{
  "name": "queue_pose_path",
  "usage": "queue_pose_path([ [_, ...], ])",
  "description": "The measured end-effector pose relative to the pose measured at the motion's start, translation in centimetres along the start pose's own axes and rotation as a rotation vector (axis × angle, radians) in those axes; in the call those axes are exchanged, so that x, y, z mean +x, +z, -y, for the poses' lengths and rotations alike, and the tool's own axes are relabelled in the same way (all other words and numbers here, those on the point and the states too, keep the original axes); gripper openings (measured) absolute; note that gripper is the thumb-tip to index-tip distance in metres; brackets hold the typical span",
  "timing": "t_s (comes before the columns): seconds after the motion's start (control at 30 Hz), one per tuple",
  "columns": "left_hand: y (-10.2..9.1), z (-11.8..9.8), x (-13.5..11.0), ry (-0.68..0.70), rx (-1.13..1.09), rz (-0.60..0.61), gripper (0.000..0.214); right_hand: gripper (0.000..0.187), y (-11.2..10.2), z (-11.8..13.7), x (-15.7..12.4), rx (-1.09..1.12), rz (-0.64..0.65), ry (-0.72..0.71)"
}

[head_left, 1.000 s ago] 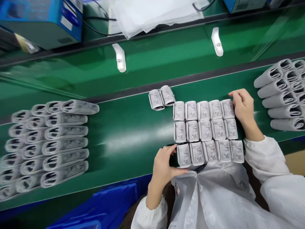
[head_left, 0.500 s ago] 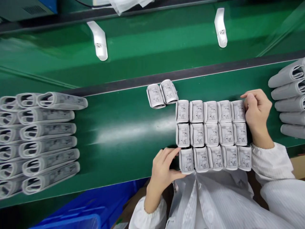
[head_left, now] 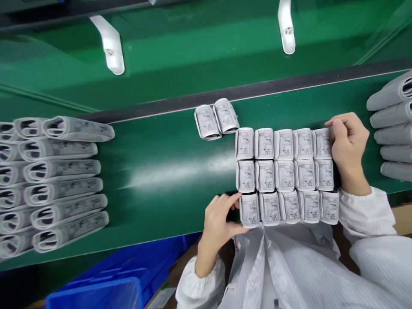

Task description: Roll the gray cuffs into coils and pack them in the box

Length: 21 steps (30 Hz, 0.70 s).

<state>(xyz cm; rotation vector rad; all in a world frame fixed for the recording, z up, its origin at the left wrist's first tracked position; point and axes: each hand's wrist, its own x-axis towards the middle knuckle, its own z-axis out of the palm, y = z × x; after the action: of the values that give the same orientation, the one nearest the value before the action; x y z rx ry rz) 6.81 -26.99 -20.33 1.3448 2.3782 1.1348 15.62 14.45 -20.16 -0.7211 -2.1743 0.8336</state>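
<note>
Three rows of flat-folded grey bundles (head_left: 285,174), printed with small line drawings, stand close together on the green table (head_left: 167,201). My left hand (head_left: 222,219) pinches the left end bundle (head_left: 249,210) of the nearest row, forefinger at its upper corner and thumb along its lower edge. At the opposite side, my right hand (head_left: 350,143) is curled against the right end bundle (head_left: 322,143) of the far row, its forefinger reaching over the top corner. Some of its fingertips are hidden. Two more folded bundles (head_left: 216,118) lean together behind the far row's left end.
Longer folded pieces (head_left: 71,171) are stacked in rows at the left. A similar stack (head_left: 395,122) stands at the right edge. White brackets (head_left: 112,51) stick out from the green back panel. Below the table's front edge is a blue bin (head_left: 96,296).
The view has shifted slightly, so most things sit a little higher in the picture. Both hands keep their places at the ends of the rows, and the bundles look unchanged.
</note>
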Motion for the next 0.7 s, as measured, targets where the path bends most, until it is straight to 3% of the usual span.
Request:
queue_pose_path([
  [0.17,0.0,0.0,0.0,-0.013,-0.005,-0.002,0.061,0.025,0.2,0.2,0.1,0.055,-0.017,-0.043],
  [0.53,0.3,0.2,-0.2,-0.009,-0.003,-0.006,0.062,0.029,0.1,0.2,0.0,-0.009,0.04,0.035],
  [0.6,0.4,0.4,-0.3,-0.012,-0.01,-0.014,0.069,0.03,0.1,0.3,0.0,0.002,0.05,0.042],
  [0.7,0.5,1.0,-0.8,-0.003,-0.071,-0.06,0.096,0.031,0.1,0.4,0.0,0.019,0.059,0.06],
])
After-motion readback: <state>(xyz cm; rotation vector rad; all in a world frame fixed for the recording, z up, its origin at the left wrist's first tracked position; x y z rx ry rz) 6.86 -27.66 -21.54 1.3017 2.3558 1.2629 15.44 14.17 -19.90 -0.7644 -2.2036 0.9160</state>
